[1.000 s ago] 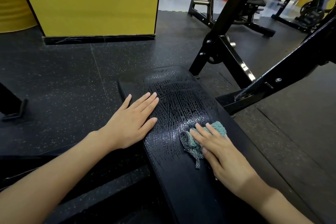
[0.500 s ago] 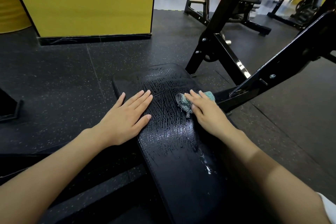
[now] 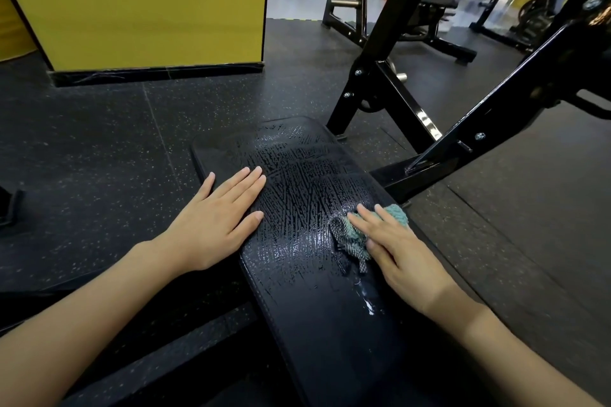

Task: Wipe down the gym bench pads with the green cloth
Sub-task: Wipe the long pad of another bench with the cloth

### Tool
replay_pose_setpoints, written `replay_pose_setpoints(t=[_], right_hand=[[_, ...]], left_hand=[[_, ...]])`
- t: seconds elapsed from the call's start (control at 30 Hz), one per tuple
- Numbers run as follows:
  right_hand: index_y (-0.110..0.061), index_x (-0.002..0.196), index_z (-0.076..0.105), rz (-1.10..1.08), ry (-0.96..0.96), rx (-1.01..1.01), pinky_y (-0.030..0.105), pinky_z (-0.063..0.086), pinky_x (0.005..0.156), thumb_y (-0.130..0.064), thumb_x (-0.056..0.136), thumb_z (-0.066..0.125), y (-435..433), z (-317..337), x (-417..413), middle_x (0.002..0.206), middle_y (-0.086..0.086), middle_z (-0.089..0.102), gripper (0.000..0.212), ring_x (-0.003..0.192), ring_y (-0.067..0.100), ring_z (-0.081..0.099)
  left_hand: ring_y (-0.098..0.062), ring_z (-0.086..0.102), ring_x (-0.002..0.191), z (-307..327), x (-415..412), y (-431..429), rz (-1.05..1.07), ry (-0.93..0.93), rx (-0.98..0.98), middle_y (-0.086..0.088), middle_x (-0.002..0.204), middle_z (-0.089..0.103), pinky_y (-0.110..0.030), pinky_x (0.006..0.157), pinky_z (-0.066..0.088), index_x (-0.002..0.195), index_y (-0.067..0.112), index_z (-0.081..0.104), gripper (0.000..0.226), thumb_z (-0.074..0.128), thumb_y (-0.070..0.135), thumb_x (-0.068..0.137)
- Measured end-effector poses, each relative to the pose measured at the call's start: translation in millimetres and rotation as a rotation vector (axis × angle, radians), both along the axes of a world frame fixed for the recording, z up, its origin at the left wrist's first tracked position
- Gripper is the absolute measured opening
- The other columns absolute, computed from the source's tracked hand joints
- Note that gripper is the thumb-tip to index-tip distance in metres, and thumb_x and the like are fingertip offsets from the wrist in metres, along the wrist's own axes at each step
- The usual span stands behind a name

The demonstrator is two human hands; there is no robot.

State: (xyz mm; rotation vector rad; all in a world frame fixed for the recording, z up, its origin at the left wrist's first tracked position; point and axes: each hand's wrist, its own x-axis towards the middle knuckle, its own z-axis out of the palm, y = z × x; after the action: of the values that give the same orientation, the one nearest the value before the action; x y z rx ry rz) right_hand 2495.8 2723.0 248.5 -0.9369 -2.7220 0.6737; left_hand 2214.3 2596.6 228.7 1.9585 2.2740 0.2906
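Bracing the left hand (image 3: 218, 218) flat at the bench (image 3: 307, 307)'s nine o'clock edge, fingers (image 3: 246, 182) straight and holding nothing, probably for balance. Pressing the green cloth (image 3: 342, 233) down at three o'clock under the right hand (image 3: 406, 258), fingers flat on it, likely spreading pressure over the wet streaks (image 3: 297, 182).

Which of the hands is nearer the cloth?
Right. The right hand presses on the cloth, fingers straight; the left hand rests flat on the left edge of the pad, apart from the cloth.
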Motion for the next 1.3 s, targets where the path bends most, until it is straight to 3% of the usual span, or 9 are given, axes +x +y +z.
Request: replay_pose_setpoints(t=[0.17, 0.5, 0.63, 0.83, 0.97, 1.1, 1.2, 1.3], right_hand=[[-0.035, 0.148, 0.037, -0.065, -0.041, 0.038, 0.043, 0.012, 0.122, -0.020, 0.105, 0.037, 37.8, 4.9, -24.5, 0.156, -0.017, 0.025, 0.045, 0.148, 0.007, 0.009], [-0.028, 0.150, 0.035, -0.142, -0.066, 0.031, 0.047, 0.012, 0.121, -0.019, 0.106, 0.035, 58.9, 3.3, -51.6, 0.159, -0.006, 0.026, 0.045, 0.151, 0.020, 0.010], [-0.029, 0.151, 0.033, -0.100, -0.070, 0.070, 0.054, 0.010, 0.121, -0.019, 0.105, 0.037, 32.3, 2.8, -42.6, 0.160, -0.008, 0.024, 0.047, 0.151, 0.018, 0.009], [-0.040, 0.150, 0.029, 0.095, -0.070, 0.056, 0.037, 0.002, 0.123, -0.034, 0.099, 0.026, -41.2, 7.8, -27.9, 0.157, -0.024, 0.017, 0.051, 0.148, 0.000, -0.001], [-0.046, 0.149, 0.026, 0.103, -0.103, 0.062, 0.022, -0.008, 0.114, -0.033, 0.105, 0.027, -43.9, 9.2, -25.4, 0.153, -0.034, 0.009, 0.045, 0.142, -0.013, -0.011], [-0.040, 0.149, 0.032, 0.060, -0.053, 0.073, 0.035, 0.005, 0.123, -0.032, 0.104, 0.031, -17.1, 3.3, -26.3, 0.156, -0.024, 0.019, 0.046, 0.148, 0.000, 0.002], [-0.039, 0.149, 0.031, -0.023, -0.068, 0.088, 0.045, 0.012, 0.123, -0.028, 0.105, 0.034, 12.9, 1.8, -23.9, 0.157, -0.019, 0.021, 0.045, 0.149, 0.006, 0.006], [-0.033, 0.149, 0.035, -0.109, -0.061, 0.076, 0.047, 0.014, 0.121, -0.021, 0.105, 0.037, 30.2, 2.7, -28.5, 0.158, -0.012, 0.025, 0.046, 0.150, 0.011, 0.009]], left_hand=[[0.008, -0.029, 0.141, -3.7, -1.6, 0.4, -0.006, -0.004, 0.011, 0.022, 0.159, -0.022, -0.028, 0.112, -0.027, 0.154, 0.034, -0.012, 0.101, -0.034, 0.078, 0.066], [0.007, -0.026, 0.143, -4.6, -1.7, 0.4, -0.006, -0.003, 0.017, 0.022, 0.160, -0.019, -0.029, 0.114, -0.025, 0.156, 0.033, -0.010, 0.101, -0.032, 0.078, 0.068], [0.006, -0.024, 0.144, -2.4, -0.5, 0.4, 0.001, 0.002, 0.010, 0.020, 0.161, -0.017, -0.030, 0.115, -0.024, 0.156, 0.032, -0.009, 0.089, -0.018, 0.072, 0.077], [0.008, -0.025, 0.143, -3.6, -1.1, 0.5, -0.003, -0.022, 0.025, 0.022, 0.161, -0.017, -0.028, 0.113, -0.027, 0.157, 0.033, -0.009, 0.103, -0.031, 0.079, 0.067], [0.008, -0.026, 0.142, -4.6, -2.4, 0.6, -0.007, -0.008, 0.025, 0.022, 0.160, -0.018, -0.028, 0.114, -0.026, 0.156, 0.033, -0.010, 0.100, -0.031, 0.078, 0.069], [0.008, -0.025, 0.143, -1.5, -1.4, -1.1, -0.001, -0.011, 0.021, 0.022, 0.160, -0.018, -0.028, 0.114, -0.025, 0.157, 0.032, -0.008, 0.088, -0.014, 0.071, 0.078], [0.006, -0.024, 0.144, 0.4, -0.4, -1.8, 0.001, -0.007, 0.017, 0.022, 0.161, -0.018, -0.029, 0.115, -0.024, 0.157, 0.032, -0.009, 0.085, -0.014, 0.065, 0.079], [0.005, -0.023, 0.145, 0.0, -0.7, -1.4, 0.001, -0.013, 0.014, 0.021, 0.160, -0.018, -0.029, 0.115, -0.024, 0.157, 0.032, -0.009, 0.085, -0.014, 0.065, 0.079]])
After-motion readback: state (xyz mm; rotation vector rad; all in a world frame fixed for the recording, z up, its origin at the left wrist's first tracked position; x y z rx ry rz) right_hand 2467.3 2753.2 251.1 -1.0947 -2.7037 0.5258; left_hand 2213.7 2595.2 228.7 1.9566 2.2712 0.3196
